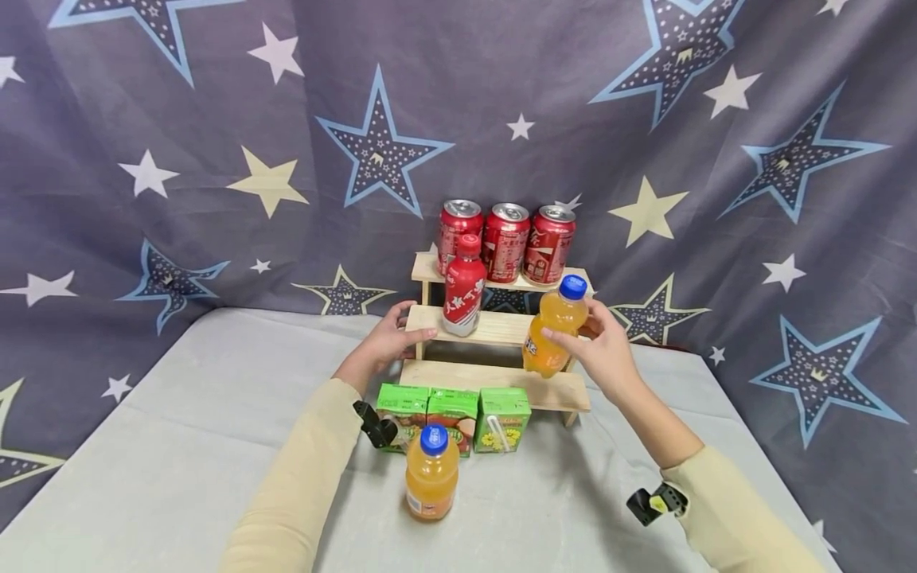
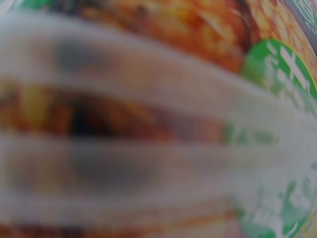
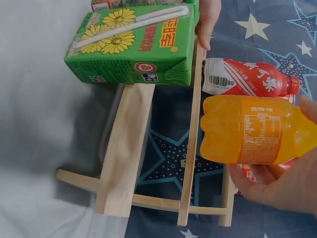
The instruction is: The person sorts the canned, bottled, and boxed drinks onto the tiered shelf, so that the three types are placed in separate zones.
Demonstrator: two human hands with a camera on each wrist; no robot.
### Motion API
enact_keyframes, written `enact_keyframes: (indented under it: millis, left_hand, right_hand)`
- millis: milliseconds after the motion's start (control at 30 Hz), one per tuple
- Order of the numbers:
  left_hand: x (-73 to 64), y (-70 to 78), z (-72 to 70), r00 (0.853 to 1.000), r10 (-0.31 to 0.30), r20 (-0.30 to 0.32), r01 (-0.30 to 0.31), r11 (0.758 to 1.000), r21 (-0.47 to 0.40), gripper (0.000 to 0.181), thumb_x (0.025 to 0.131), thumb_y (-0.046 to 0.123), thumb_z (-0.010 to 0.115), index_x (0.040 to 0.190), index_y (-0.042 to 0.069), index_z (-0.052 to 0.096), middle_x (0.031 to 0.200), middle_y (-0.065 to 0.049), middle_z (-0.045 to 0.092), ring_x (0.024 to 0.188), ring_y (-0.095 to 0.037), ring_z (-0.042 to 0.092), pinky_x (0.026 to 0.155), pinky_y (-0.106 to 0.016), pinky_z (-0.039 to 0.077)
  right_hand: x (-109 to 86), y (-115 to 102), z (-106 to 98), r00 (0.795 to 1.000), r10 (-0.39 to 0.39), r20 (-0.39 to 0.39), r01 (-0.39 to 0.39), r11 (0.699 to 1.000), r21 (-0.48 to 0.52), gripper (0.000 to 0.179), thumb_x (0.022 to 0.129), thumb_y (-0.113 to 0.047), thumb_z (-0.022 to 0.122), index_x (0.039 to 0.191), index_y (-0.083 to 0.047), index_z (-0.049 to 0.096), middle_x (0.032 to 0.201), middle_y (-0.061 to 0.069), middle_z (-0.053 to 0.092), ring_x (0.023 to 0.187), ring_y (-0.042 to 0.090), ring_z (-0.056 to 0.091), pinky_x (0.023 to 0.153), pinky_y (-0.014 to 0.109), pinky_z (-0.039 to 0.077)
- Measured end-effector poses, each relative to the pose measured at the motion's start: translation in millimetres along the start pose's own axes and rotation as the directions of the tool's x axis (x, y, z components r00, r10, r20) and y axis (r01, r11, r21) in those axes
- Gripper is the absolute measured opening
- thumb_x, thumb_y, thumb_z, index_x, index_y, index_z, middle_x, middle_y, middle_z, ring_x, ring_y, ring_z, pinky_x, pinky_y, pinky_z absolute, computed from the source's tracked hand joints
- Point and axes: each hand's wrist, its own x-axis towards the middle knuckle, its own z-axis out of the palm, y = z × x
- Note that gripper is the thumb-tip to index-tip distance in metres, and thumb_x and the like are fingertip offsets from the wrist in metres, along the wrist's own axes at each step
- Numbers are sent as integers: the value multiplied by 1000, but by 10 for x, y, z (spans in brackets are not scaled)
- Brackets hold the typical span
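Observation:
My right hand (image 1: 605, 350) grips a bottle of orange soda (image 1: 555, 330) with a blue cap, tilted a little. In the right wrist view the soda's base is right by the middle step's edge. My left hand (image 1: 390, 338) holds the left end of the middle step of a three-tier wooden display rack (image 1: 494, 326), its thumb over the top. A red plastic bottle (image 1: 464, 290) stands upright on that step, between the hands. Three red cans (image 1: 505, 243) stand in a row on the top step.
Three green drink cartons (image 1: 453, 414) stand before the bottom step; one carton with straws fills the left wrist view, blurred. A second orange soda bottle (image 1: 432, 477) stands in front of them on the pale tablecloth (image 1: 179, 454). A star-patterned curtain (image 1: 458, 103) hangs behind.

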Motion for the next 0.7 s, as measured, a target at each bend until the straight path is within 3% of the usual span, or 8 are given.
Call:
enact_keyframes:
  millis: [700]
  left_hand:
    - [-20, 25, 12, 1000, -15, -4, 15, 1000, 2, 84, 86, 18, 68, 148, 20, 12, 146, -20, 29, 124, -38, 47, 99, -56, 42]
  right_hand:
    - [354, -99, 296, 1000, 13, -16, -12, 997, 71, 64, 80, -23, 75, 135, -12, 44, 123, 16, 59, 105, 28, 58, 94, 41, 49]
